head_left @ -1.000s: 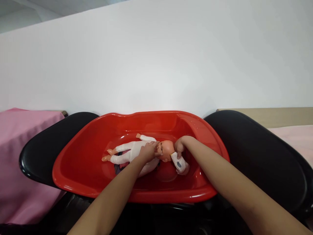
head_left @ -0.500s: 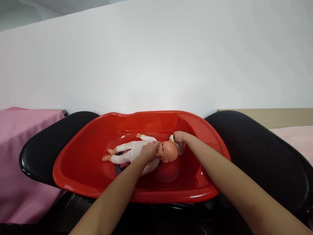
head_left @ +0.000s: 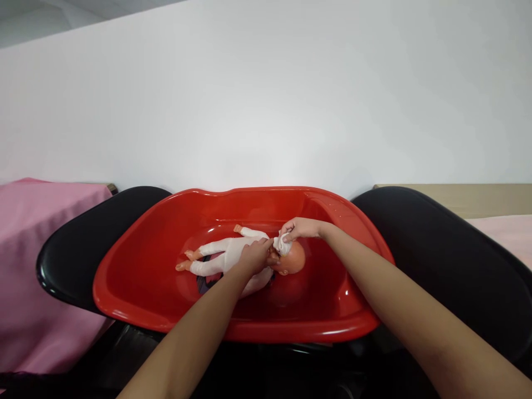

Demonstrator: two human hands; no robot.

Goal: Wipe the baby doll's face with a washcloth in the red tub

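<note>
A baby doll [head_left: 235, 252] in a white suit lies on its back in a red baby bathtub [head_left: 174, 318], its feet to the left and its bald head to the right. My left hand [head_left: 255, 255] rests across the doll's upper chest, fingers curled at its chin and jaw. Pinched in my right hand [head_left: 293, 227] is a small crumpled white cloth [head_left: 282, 244], which lies against the doll's face and covers part of it. Under the doll's legs and back, a dark patterned patch [head_left: 203, 284] shows in part.
Black padded leaf-shaped panels flank the tub, one on the left [head_left: 78, 244] and one on the right [head_left: 440, 266]. A pink cloth [head_left: 45, 249] drapes over a surface at far left. Pale pink fabric [head_left: 507, 233] lies at far right. A white wall [head_left: 266, 100] rises behind.
My right hand has moved left with the white cloth, from behind the doll's head onto its face. My left hand stays at the doll's chin and chest.
</note>
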